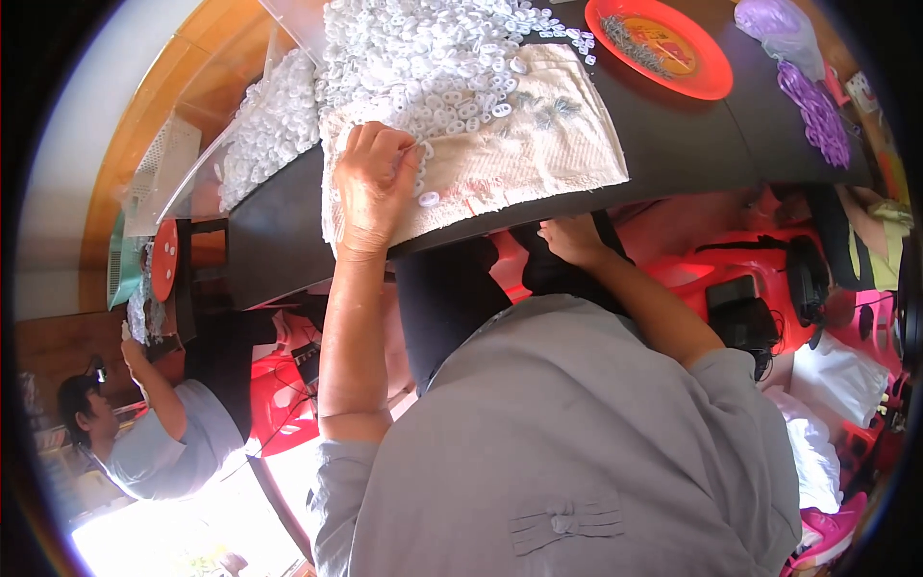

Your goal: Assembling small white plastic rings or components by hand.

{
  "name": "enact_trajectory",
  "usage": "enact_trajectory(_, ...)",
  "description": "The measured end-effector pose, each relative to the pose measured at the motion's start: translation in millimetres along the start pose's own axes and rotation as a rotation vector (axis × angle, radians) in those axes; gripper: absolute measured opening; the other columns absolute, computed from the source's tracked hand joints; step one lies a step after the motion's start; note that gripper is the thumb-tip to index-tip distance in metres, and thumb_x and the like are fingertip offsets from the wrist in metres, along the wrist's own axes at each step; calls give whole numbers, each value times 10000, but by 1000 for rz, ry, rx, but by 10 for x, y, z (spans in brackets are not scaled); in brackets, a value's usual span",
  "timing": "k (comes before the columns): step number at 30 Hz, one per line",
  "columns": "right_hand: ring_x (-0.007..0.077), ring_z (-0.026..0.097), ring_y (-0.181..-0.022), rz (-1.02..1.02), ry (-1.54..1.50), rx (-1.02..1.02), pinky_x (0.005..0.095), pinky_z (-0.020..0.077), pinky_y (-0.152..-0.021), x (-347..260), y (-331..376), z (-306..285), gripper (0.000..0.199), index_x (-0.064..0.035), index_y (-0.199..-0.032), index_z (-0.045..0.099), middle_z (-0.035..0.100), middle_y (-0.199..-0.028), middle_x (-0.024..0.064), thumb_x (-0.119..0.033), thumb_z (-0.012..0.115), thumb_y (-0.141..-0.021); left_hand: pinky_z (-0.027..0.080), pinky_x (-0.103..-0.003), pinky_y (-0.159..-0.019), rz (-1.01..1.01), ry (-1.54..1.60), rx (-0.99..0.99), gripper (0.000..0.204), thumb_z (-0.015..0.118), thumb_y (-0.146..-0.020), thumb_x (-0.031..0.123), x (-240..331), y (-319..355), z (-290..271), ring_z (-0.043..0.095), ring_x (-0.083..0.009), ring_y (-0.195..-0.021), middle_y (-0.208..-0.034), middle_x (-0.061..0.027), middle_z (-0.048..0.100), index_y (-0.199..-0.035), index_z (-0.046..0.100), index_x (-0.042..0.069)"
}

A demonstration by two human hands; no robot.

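Note:
My left hand (375, 183) rests on a folded cream cloth (567, 154), at the near edge of a large heap of small white oval plastic pieces with holes (413, 58). Its thumb and fingers are pinched together; what they hold is too small to make out. Several of the same pieces lie beside the fingertips, and a single white piece (428, 199) sits apart on the cloth. My right hand (574, 238) is below the table's near edge, over my lap, with its fingers curled in; whatever is in it is hidden. Thin grey metal bits (556, 109) are scattered on the cloth.
A red plate (710, 77) of thin metal bits stands at the far right of the dark table (673, 135). Beyond it are a purple linked strand (812, 111) and a plastic bag (777, 29). A clear bin holds more white pieces (274, 120). Another person (178, 423) sits at left.

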State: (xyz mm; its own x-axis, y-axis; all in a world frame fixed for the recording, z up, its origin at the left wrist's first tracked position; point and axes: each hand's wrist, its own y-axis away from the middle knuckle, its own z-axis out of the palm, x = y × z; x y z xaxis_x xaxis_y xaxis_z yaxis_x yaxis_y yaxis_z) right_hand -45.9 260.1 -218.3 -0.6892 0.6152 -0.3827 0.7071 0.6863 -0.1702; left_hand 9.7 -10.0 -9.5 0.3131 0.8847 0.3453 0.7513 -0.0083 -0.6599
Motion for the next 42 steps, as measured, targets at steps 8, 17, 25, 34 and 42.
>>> enact_trajectory(8, 351, 606, -801, -97, -66, -91, 457, 475, -692, -9, 160, -61, 130, -71, -789, 598, 613, -819, 133, -170, 682, -774, 458, -407, -776, 49, -239, 14, 129, 719, -729, 77, -1, -2, 59, 555, -292, -884, -894, -62, 612, -837, 649, 71)
enact_trajectory(17, 285, 603, -705, -312, -649, -141, 374, 477, -634, -672, 373, -1053, 79, -37, -825, 606, 603, -783, 103, -85, 669, -820, 441, -427, -819, -4, -123, -84, 139, 682, -770, 94, 3, 2, 30, 561, -304, -944, -992, -54, 639, -906, 658, 80)
enact_trajectory(25, 142, 595, -670, -348, -718, 8, 296, 444, -587, -907, -481, -2144, 72, -11, -843, 615, 590, -705, 98, -67, 639, -882, 441, -421, -826, -9, -230, 11, 180, 689, -780, 127, -57, 29, 67, 562, -289, -970, -1003, -53, 640, -953, 676, 82)
enact_trajectory(34, 344, 661, -828, -270, 269, -84, 466, 496, -718, -968, -1808, -2036, 117, -22, -833, 660, 672, -825, 169, -110, 588, -804, 447, -417, -812, -29, -181, -40, 172, 687, -789, 142, -88, 23, 103, 572, -298, -956, -991, -67, 643, -948, 675, 77)
enact_trajectory(42, 308, 658, -856, -333, 76, 132, 434, 504, -745, -872, -1888, -1709, 105, -62, -848, 677, 680, -895, 98, -130, 619, -795, 467, -405, -829, -135, -54, -76, 250, 743, -751, 193, -52, -19, 1, 563, -311, -965, -991, -83, 643, -957, 685, 66)
